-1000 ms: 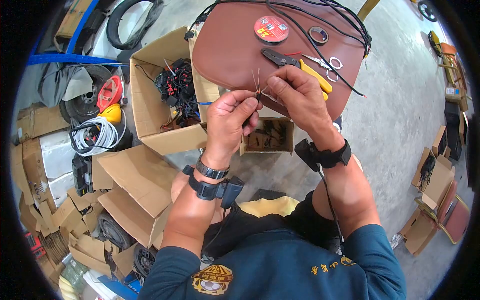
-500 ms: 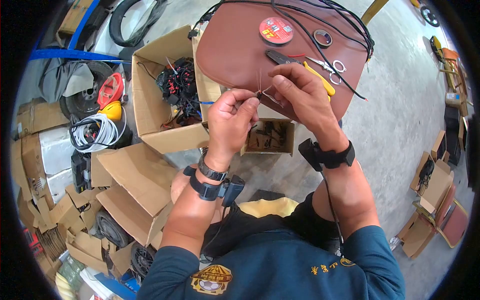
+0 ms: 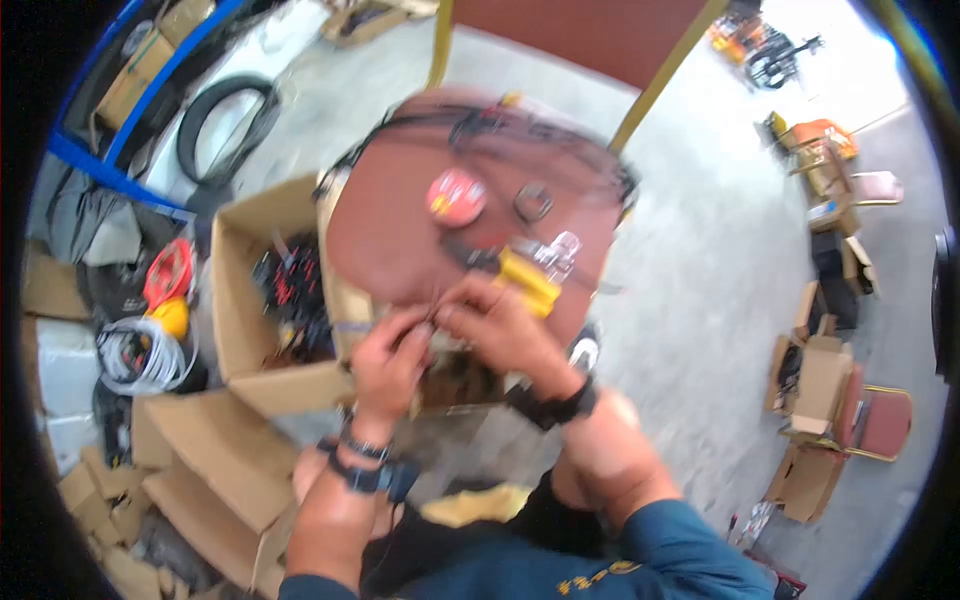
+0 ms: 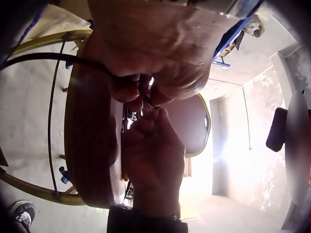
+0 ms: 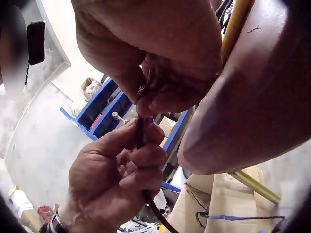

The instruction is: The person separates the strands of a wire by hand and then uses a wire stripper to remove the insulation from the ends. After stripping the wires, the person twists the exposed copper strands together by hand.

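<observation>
My left hand (image 3: 388, 358) grips a black cable (image 5: 156, 213) close to its end, the cable running down out of the fist in the right wrist view. Bare wire strands (image 5: 141, 90) stick up at that end. Right above it, my right hand (image 3: 505, 328) pinches the strands between thumb and fingers. Both hands meet over the near edge of a reddish-brown chair seat (image 3: 375, 235). On the seat lie wire strippers with yellow handles (image 3: 528, 284), scissors (image 3: 560, 252), a red round spool (image 3: 455, 198) and a roll of tape (image 3: 533, 203). The head view is blurred.
A cardboard box (image 3: 232, 285) full of tangled wires (image 3: 290, 290) stands left of the seat. Black cables (image 3: 480, 122) lie along the seat's far edge. Opened cardboard (image 3: 215, 450) sits by my left forearm. Another chair (image 3: 590, 40) stands beyond the seat.
The head view has swung, so the seat and both hands now appear lower and further left. Fingers of both hands stay at the cable end; the right hand has closed in on the strands.
</observation>
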The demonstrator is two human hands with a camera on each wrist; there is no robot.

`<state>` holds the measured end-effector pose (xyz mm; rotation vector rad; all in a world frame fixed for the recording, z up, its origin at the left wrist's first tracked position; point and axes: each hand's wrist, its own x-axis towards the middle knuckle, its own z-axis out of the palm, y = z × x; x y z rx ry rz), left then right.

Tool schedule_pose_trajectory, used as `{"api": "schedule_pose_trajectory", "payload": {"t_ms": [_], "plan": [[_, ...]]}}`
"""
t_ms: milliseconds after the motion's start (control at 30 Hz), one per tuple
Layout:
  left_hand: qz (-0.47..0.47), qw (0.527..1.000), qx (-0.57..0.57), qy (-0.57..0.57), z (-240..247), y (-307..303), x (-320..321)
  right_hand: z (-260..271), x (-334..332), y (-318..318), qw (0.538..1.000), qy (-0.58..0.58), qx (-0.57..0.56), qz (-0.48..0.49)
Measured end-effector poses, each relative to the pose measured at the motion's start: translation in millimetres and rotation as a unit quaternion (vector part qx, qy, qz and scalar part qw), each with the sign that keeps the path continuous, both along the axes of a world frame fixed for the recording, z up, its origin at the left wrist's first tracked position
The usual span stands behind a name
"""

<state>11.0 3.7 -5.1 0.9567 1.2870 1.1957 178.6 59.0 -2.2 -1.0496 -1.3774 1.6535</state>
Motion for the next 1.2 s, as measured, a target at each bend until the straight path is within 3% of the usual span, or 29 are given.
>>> {"api": "schedule_pose_trajectory", "payload": {"t_ms": [133, 433, 633, 733, 1033, 1200], "plan": [[0.016, 0.995, 0.062, 0.072, 9.2, 0.9, 6.5, 3.0, 2.3, -3.6, 1.000, 0.007, -0.004, 0.004], [0.067, 0.997, 0.027, 0.005, 3.6, -19.8, -1.6, 0.0, -9.1, -20.6, 1.000, 0.009, -0.012, 0.015], [0.074, 0.970, 0.164, 0.161, 6.7, -34.2, -9.7, 1.9, -16.9, -39.4, 1.000, 0.011, -0.015, 0.001], [0.074, 0.971, 0.154, 0.169, 8.2, -38.1, -11.2, 3.0, -19.8, -44.3, 1.000, -0.001, 0.010, -0.015], [0.093, 0.990, 0.079, 0.075, 15.7, -37.4, -10.8, -3.7, -20.1, -41.4, 0.995, 0.091, -0.017, -0.029], [0.037, 0.994, -0.041, -0.091, 15.8, -31.4, -19.0, 1.2, -13.7, -36.6, 0.997, 0.069, -0.013, -0.021]]}}
